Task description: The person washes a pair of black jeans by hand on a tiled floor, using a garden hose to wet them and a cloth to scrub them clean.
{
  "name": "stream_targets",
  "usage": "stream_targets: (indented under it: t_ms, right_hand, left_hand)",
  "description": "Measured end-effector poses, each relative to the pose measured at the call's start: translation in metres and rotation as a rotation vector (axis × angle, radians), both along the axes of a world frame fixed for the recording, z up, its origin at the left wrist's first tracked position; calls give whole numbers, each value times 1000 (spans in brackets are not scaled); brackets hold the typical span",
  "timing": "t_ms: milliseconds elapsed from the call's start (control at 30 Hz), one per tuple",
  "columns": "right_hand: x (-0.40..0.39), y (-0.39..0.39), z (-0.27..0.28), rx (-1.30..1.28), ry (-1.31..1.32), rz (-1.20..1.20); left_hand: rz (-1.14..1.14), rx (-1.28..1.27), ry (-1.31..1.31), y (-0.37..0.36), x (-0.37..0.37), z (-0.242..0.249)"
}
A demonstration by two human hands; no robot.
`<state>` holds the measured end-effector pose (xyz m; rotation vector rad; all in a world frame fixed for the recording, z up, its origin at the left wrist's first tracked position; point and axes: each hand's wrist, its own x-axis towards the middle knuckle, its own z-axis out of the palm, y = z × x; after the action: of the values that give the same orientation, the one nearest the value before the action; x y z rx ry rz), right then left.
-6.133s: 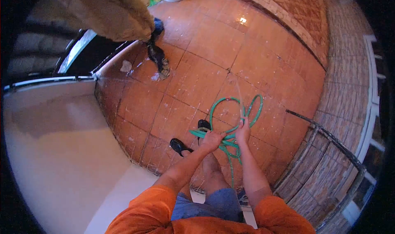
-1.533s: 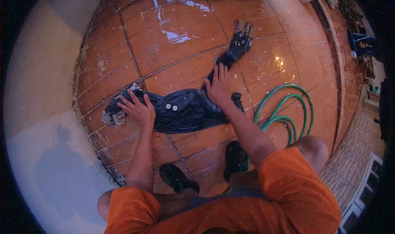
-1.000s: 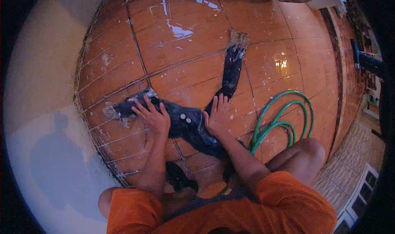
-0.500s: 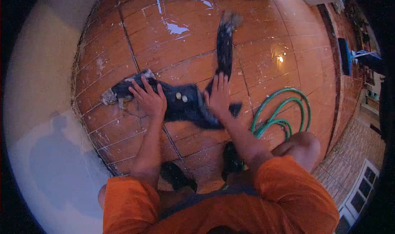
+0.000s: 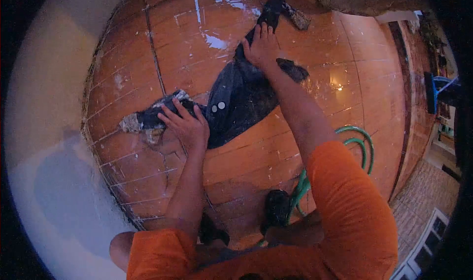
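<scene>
A dark, wet-looking garment (image 5: 244, 98) with two pale round spots lies spread over reddish-brown floor tiles. My left hand (image 5: 186, 127) rests with fingers apart on its left end, beside whitish, frayed-looking material (image 5: 131, 124). Farther up and to the right, my right hand (image 5: 262, 46) lies flat on a narrow dark stretch of the cloth, fingers extended. Beyond its fingertips the cloth bends right to a greyish end (image 5: 298, 20). A short dark flap (image 5: 294, 70) sticks out beside my right forearm.
A green hose (image 5: 365, 147) lies coiled at the right, partly behind my right arm. My dark shoes (image 5: 277, 208) are on the wet tiles (image 5: 236, 174). A pale wall (image 5: 49, 107) borders the floor at left; a blue-edged object (image 5: 431, 93) stands at far right.
My right hand has moved up and away from me along the cloth. The garment's middle is wider and its far end now bends right. My left hand stays near the left end.
</scene>
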<state>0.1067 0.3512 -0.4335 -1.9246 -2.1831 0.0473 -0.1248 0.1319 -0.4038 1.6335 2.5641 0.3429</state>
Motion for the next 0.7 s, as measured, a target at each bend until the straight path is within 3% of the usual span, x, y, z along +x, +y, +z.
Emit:
stream_targets:
  t_ms: [33, 133, 233, 333, 467, 600, 700]
  right_hand:
    - [-7, -19, 8, -14, -54, -14]
    - [-18, -126, 26, -57, 118, 11]
    - [-36, -245, 45, -172, 99, -24]
    - [-57, -306, 48, -349, 175, 35]
    - [-69, -269, 38, -442, 275, 133]
    - [-96, -167, 21, -339, 240, 379]
    - [-119, -90, 2, -236, 266, 371]
  left_hand:
    - [-20, 26, 1, 2, 0, -7]
    - [-24, 6, 6, -10, -6, 17]
    - [-216, -28, -97, -54, -7, 28]
    - [-329, -138, -83, -112, 6, 24]
    - [-418, -114, -176, -84, -12, 11]
    - [-632, -32, -102, 36, -46, 3]
    - [-683, 94, -30, 109, -68, -22]
